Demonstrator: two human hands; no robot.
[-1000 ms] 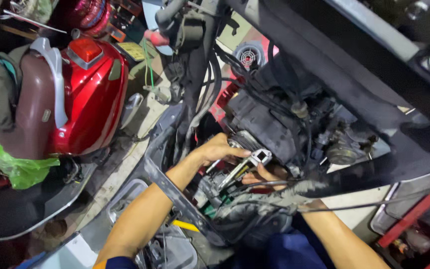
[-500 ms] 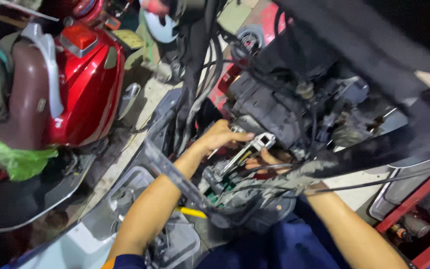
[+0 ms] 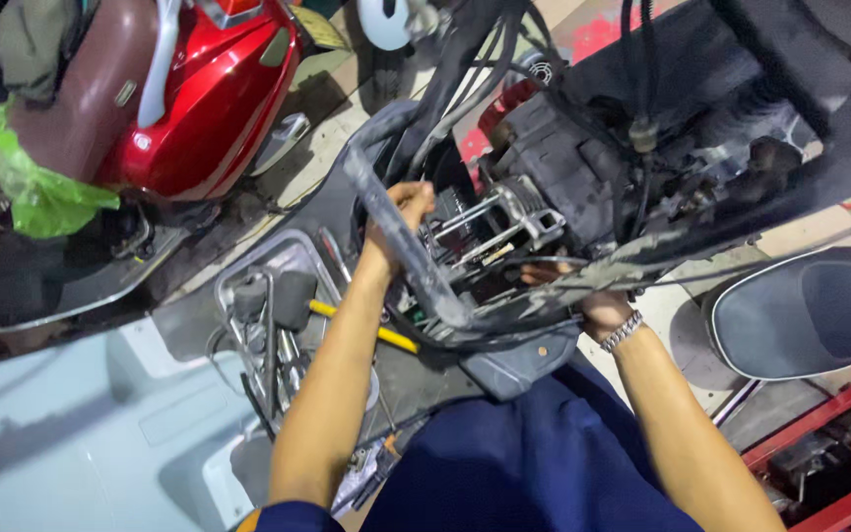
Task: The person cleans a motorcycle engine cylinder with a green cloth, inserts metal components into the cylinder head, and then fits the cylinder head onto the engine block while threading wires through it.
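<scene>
**Hands deep in the stripped scooter's engine bay**

Both hands have shifted since half a second ago: the left hand (image 3: 404,212) now sits higher against the engine (image 3: 568,177), its forearm stretched straighter up the middle of the view, while the right hand (image 3: 583,300) has dropped lower under the engine and is more hidden than it was. The view itself has swung, so the engine now lies up and to the right of centre, where earlier it sat nearer the middle.

Left of the engine, the left hand's fingers are curled together behind a grey frame tube (image 3: 401,246) that crosses in front of them; whether they grip anything cannot be told. Just beside that hand, toward the engine, bright metal studs and a bracket (image 3: 509,222) stick out from the engine's near end. Below the engine, the right hand is tucked among black cables (image 3: 504,320) and a dusty bar; its fingers are mostly hidden, so their state cannot be told. A metal bracelet (image 3: 622,332) circles that wrist.

Lower left of the engine, a yellow-handled tool (image 3: 357,323) lies on the floorboard, partly behind the left forearm. Far left of the engine stands a red scooter (image 3: 204,108) with a green plastic bag (image 3: 27,182) beside it. Right of the engine, and below it, a dark seat (image 3: 810,310) shows.
</scene>
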